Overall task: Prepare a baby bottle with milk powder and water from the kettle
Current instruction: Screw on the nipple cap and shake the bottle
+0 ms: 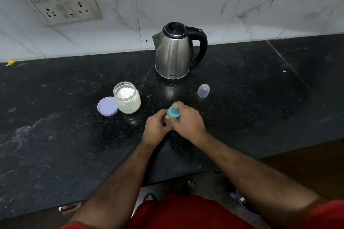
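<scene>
Bottle (172,117) is held upright on the countertop (251,98), body gripped by the left hand (156,126) so the teal collar can be turned by the right hand (188,119), fingers curled round it. Powder jar (127,99) is left open; kettle (175,52) behind.

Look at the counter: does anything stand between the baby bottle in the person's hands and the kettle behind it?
Nothing visible does. The baby bottle, held by the left hand and right hand, has bare counter between it and the kettle. The powder jar sits off to the left, the clear cap to the right.
</scene>
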The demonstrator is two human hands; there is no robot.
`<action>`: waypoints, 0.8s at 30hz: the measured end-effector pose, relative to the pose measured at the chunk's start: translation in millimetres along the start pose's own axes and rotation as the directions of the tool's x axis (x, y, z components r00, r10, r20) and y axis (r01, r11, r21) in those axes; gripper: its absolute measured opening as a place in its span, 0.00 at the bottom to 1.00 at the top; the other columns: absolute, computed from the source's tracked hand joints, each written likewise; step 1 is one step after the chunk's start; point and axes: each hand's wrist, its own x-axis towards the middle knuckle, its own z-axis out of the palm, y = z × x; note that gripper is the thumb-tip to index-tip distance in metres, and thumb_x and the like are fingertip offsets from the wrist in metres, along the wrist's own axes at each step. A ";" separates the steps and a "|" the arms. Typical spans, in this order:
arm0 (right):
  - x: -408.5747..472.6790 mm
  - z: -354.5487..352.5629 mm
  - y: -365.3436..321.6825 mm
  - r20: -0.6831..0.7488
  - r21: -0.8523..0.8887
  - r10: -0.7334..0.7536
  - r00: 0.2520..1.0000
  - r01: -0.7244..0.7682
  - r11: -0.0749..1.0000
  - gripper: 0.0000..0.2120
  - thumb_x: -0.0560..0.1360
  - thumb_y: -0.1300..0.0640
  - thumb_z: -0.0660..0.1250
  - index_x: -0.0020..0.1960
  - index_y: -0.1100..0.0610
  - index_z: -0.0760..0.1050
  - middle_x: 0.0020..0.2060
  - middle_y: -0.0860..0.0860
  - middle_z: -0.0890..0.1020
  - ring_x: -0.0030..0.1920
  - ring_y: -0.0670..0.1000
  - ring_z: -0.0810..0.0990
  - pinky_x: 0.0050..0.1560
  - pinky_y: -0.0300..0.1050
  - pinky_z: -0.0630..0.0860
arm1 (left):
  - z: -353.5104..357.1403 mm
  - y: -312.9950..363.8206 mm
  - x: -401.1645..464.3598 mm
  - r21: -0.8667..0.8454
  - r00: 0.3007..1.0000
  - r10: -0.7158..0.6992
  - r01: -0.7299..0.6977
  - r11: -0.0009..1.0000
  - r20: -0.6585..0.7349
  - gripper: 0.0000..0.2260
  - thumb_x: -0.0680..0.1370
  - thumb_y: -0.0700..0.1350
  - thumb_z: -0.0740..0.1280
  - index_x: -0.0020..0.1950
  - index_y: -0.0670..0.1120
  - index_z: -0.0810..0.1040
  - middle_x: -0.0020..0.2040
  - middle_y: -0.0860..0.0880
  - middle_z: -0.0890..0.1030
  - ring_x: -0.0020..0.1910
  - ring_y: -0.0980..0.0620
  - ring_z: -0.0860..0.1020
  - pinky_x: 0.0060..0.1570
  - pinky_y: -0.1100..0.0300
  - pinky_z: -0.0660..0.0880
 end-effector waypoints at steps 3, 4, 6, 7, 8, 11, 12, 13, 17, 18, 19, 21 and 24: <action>8.2 -7.7 6.3 0.088 0.040 -0.008 0.996 0.005 0.999 0.21 0.72 0.42 0.71 0.59 0.51 0.73 0.49 0.48 0.83 0.49 0.51 0.81 0.50 0.51 0.79 | -2.1 2.1 0.5 0.007 1.000 -0.008 0.008 1.000 0.021 0.19 0.68 0.41 0.79 0.57 0.51 0.80 0.47 0.58 0.84 0.47 0.61 0.82 0.49 0.65 0.78; 14.9 -17.0 11.2 0.181 0.033 -0.057 0.982 0.052 0.998 0.22 0.71 0.42 0.72 0.60 0.50 0.73 0.49 0.47 0.83 0.50 0.51 0.81 0.50 0.52 0.78 | -2.4 2.5 1.0 -0.004 0.999 -0.015 0.016 1.000 0.034 0.20 0.68 0.41 0.80 0.57 0.50 0.80 0.47 0.58 0.84 0.47 0.62 0.82 0.49 0.67 0.77; 30.8 -35.0 17.2 0.357 -0.027 -0.162 0.920 0.184 0.983 0.26 0.70 0.42 0.73 0.65 0.48 0.73 0.54 0.46 0.83 0.54 0.48 0.81 0.54 0.49 0.77 | -3.4 1.9 2.5 -0.019 0.998 -0.035 0.035 0.999 0.045 0.21 0.67 0.41 0.81 0.57 0.51 0.79 0.48 0.57 0.84 0.48 0.63 0.82 0.51 0.67 0.77; 37.0 -41.5 17.5 0.410 -0.038 -0.196 0.891 0.231 0.972 0.27 0.70 0.43 0.73 0.66 0.47 0.73 0.55 0.45 0.83 0.54 0.46 0.80 0.55 0.47 0.76 | -3.8 1.6 3.2 -0.020 0.998 -0.043 0.044 0.999 0.048 0.22 0.66 0.41 0.81 0.57 0.52 0.79 0.48 0.57 0.84 0.48 0.63 0.82 0.51 0.67 0.77; 41.5 -44.4 17.2 0.437 -0.031 -0.217 0.873 0.256 0.966 0.25 0.70 0.44 0.73 0.65 0.47 0.74 0.54 0.43 0.83 0.52 0.44 0.79 0.55 0.46 0.76 | -4.0 1.1 3.9 -0.020 0.998 -0.046 0.047 0.999 0.050 0.22 0.66 0.41 0.81 0.57 0.52 0.79 0.48 0.57 0.84 0.49 0.63 0.82 0.52 0.66 0.77; 43.5 -41.5 16.3 0.409 -0.013 -0.256 0.876 0.286 0.958 0.17 0.70 0.43 0.71 0.57 0.45 0.76 0.46 0.41 0.83 0.46 0.43 0.80 0.52 0.50 0.78 | -4.1 -0.3 4.6 -0.027 0.998 -0.051 0.052 0.998 0.047 0.22 0.66 0.41 0.81 0.57 0.51 0.79 0.49 0.55 0.85 0.50 0.61 0.82 0.54 0.61 0.78; 39.8 -37.6 17.7 0.383 -0.006 -0.259 0.887 0.283 0.959 0.17 0.71 0.42 0.70 0.57 0.45 0.75 0.45 0.42 0.83 0.45 0.44 0.80 0.51 0.51 0.78 | -3.6 -1.0 4.5 -0.029 0.998 -0.051 0.052 0.998 0.045 0.21 0.66 0.41 0.81 0.56 0.51 0.79 0.49 0.55 0.85 0.50 0.60 0.83 0.55 0.59 0.79; 34.9 -33.7 19.1 0.352 -0.002 -0.255 0.900 0.273 0.962 0.17 0.72 0.43 0.69 0.58 0.46 0.74 0.45 0.43 0.83 0.45 0.45 0.80 0.50 0.52 0.78 | -3.0 -1.5 4.1 -0.027 0.998 -0.049 0.050 0.998 0.039 0.21 0.66 0.41 0.81 0.56 0.51 0.80 0.49 0.55 0.85 0.49 0.59 0.83 0.55 0.59 0.79; 19.6 -21.2 21.3 0.220 0.005 -0.225 0.949 0.230 0.973 0.17 0.74 0.44 0.68 0.60 0.48 0.72 0.46 0.46 0.84 0.45 0.49 0.81 0.49 0.54 0.79 | 1.0 -4.1 2.1 0.019 1.000 -0.026 0.026 0.999 0.009 0.21 0.67 0.45 0.80 0.57 0.51 0.80 0.47 0.55 0.85 0.48 0.58 0.83 0.53 0.55 0.80; 16.6 -16.9 20.1 0.183 0.010 -0.204 0.962 0.206 0.979 0.18 0.74 0.45 0.69 0.61 0.49 0.73 0.47 0.47 0.84 0.46 0.50 0.81 0.49 0.53 0.79 | 2.0 -4.8 1.5 0.034 1.000 -0.021 0.021 0.999 -0.002 0.20 0.67 0.46 0.80 0.58 0.51 0.80 0.47 0.55 0.85 0.48 0.57 0.83 0.52 0.54 0.80; 12.3 -12.5 17.3 0.135 0.025 -0.167 0.977 0.165 0.986 0.18 0.74 0.45 0.69 0.61 0.50 0.73 0.48 0.47 0.84 0.47 0.51 0.82 0.50 0.53 0.79 | 2.8 -5.1 0.5 0.052 1.000 -0.015 0.016 0.999 -0.013 0.20 0.68 0.46 0.79 0.58 0.51 0.80 0.47 0.55 0.84 0.47 0.56 0.82 0.51 0.53 0.80; 4.0 -2.7 9.8 0.019 0.083 -0.068 0.997 0.066 0.994 0.19 0.74 0.46 0.70 0.62 0.50 0.73 0.49 0.48 0.84 0.49 0.52 0.82 0.51 0.51 0.79 | 3.7 -4.3 -1.2 0.095 0.999 -0.008 0.011 0.995 -0.038 0.19 0.70 0.46 0.77 0.59 0.52 0.79 0.48 0.55 0.84 0.47 0.56 0.82 0.51 0.53 0.80; -3.9 6.4 2.7 -0.053 0.169 0.054 0.997 -0.044 0.985 0.19 0.73 0.46 0.71 0.61 0.50 0.73 0.49 0.47 0.84 0.49 0.50 0.82 0.51 0.49 0.79 | 5.1 -3.9 -2.2 0.107 0.999 -0.016 0.020 0.994 -0.044 0.18 0.70 0.46 0.76 0.59 0.53 0.79 0.49 0.56 0.84 0.48 0.57 0.82 0.52 0.53 0.80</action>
